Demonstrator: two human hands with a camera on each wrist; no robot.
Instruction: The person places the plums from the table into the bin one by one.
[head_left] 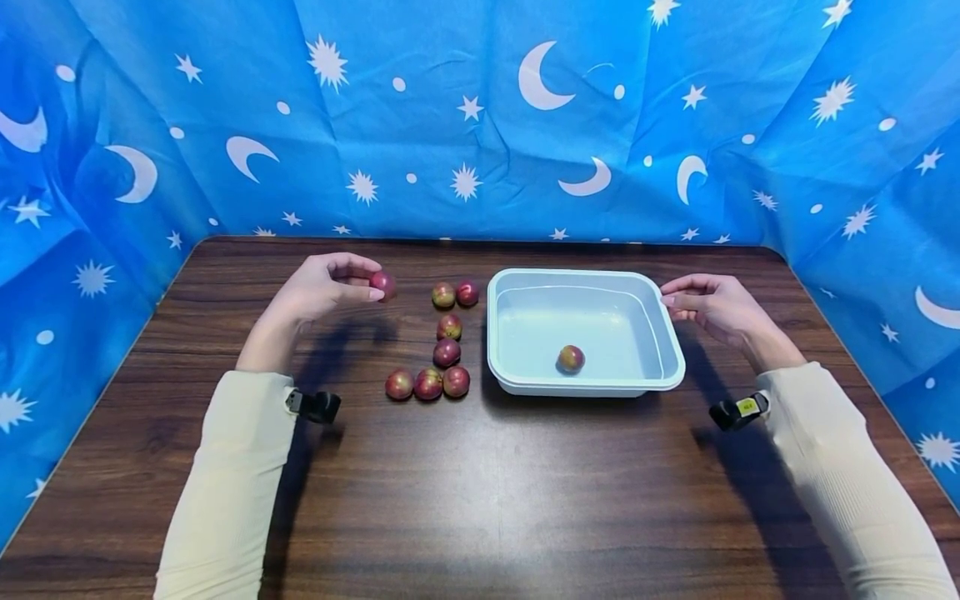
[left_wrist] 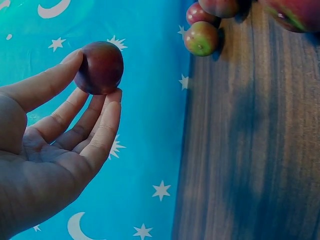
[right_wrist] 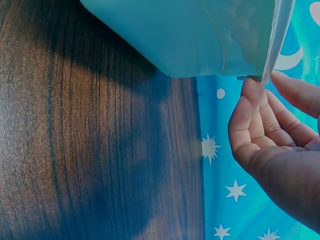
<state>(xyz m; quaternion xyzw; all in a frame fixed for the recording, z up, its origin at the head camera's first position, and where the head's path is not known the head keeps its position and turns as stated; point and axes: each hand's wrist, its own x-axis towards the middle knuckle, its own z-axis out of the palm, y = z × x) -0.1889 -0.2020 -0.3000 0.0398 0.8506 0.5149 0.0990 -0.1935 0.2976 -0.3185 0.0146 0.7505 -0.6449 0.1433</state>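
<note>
My left hand (head_left: 322,283) pinches a dark red plum (head_left: 383,285) between thumb and fingertips, above the table to the left of the other plums. In the left wrist view that plum (left_wrist: 101,68) sits at the tips of the fingers, out from the palm. My right hand (head_left: 708,307) grips the right rim of a white plastic tub (head_left: 585,387), thumb on one side and fingers on the other, as the right wrist view shows at the tub's edge (right_wrist: 277,40). Inside the tub lies one red-green plum (head_left: 571,358).
Several plums lie left of the tub: a pair at the back (head_left: 455,294), two in the middle (head_left: 447,340) and a front row (head_left: 428,384). They stand on a dark wooden table (head_left: 480,500). A blue cloth (head_left: 420,125) with moons and stars hangs behind and beside it.
</note>
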